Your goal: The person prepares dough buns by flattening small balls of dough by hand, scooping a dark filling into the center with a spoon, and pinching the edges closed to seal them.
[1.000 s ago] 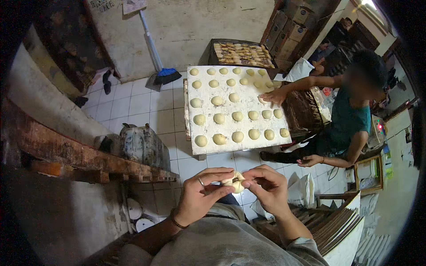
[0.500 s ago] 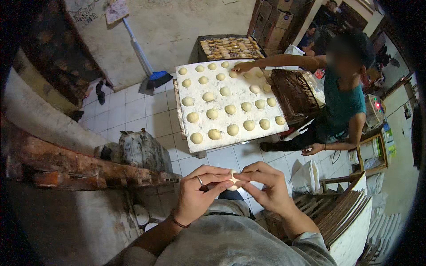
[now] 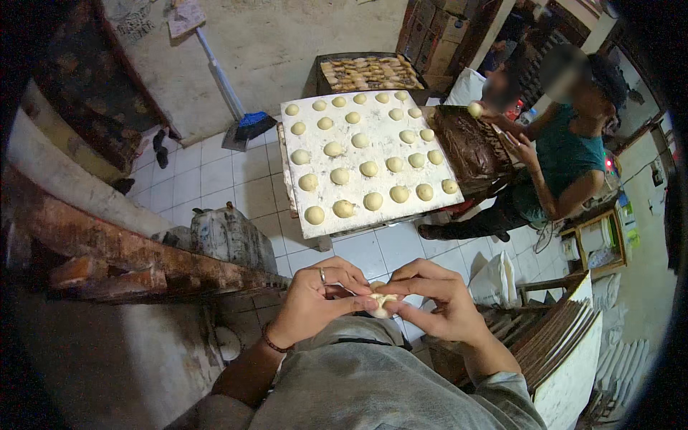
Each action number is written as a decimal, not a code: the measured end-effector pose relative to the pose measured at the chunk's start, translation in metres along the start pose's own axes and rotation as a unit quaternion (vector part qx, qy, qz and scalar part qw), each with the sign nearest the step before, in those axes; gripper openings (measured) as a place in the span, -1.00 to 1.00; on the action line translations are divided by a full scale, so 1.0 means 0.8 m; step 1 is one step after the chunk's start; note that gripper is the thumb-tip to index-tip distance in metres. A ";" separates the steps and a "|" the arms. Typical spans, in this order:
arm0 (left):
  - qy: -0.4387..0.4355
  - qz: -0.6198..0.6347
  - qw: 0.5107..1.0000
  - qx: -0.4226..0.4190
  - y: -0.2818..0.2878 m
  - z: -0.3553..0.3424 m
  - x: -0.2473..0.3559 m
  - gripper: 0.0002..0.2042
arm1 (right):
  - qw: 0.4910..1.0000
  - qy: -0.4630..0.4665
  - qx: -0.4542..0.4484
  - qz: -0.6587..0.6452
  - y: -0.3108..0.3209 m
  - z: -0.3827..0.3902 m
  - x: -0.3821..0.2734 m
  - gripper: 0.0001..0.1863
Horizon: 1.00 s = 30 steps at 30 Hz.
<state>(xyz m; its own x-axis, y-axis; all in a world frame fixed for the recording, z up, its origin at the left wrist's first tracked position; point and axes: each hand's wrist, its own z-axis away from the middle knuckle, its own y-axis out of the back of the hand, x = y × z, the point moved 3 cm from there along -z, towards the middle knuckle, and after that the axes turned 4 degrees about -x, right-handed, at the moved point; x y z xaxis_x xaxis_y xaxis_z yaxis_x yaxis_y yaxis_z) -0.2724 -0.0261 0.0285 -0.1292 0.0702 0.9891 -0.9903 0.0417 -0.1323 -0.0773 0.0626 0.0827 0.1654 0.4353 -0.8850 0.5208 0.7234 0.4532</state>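
In the head view, my left hand [image 3: 315, 304] and my right hand [image 3: 437, 304] are closed at the bottom centre, both pinching a pale piece of dough [image 3: 381, 307] with a folded, uneven top. My thumbs press into it from either side. Beyond my hands is a flour-dusted white board [image 3: 309, 231] bearing rows of several round dough balls [image 3: 373, 201], some faintly speckled. A co-worker [image 3: 573, 150] in a teal top stands at the board's right, holding a dough ball [image 3: 475, 110] raised off the board, beside a dark, stained surface [image 3: 466, 147].
A tray of golden-brown pieces [image 3: 365, 72] sits behind the board. A blue broom [image 3: 251, 125] leans by the back wall. A rusty ledge [image 3: 143, 265] and grimy container [image 3: 229, 240] are left; a white sack [image 3: 494, 283] and stacked boards [image 3: 555, 358] are lower right.
The co-worker's hand has left the board and now holds a ball up at the right. The dough between my fingers has changed shape as I pinch it. The view has shifted slightly.
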 end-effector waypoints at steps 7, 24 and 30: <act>0.029 -0.008 0.994 -0.108 -0.042 0.000 -0.009 -0.31 | 0.996 0.016 -0.090 0.019 0.019 0.023 0.016 -0.74; 0.074 -0.065 0.993 -0.062 -0.262 -0.010 -0.047 -0.43 | 0.997 0.000 -0.034 0.069 0.085 0.196 0.048 -0.75; 0.050 -0.140 0.985 -0.082 -0.301 -0.007 -0.084 -0.38 | 0.992 -0.010 -0.084 0.090 0.096 0.250 0.061 -0.74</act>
<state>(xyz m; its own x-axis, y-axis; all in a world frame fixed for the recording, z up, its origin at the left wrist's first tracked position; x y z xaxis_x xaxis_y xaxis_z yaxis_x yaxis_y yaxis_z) -0.0247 -0.0354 -0.0068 0.1613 0.1304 0.9782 -0.9638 0.2341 0.1277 0.1381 0.0319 0.0530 0.2607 0.5557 -0.7894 0.3345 0.7151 0.6138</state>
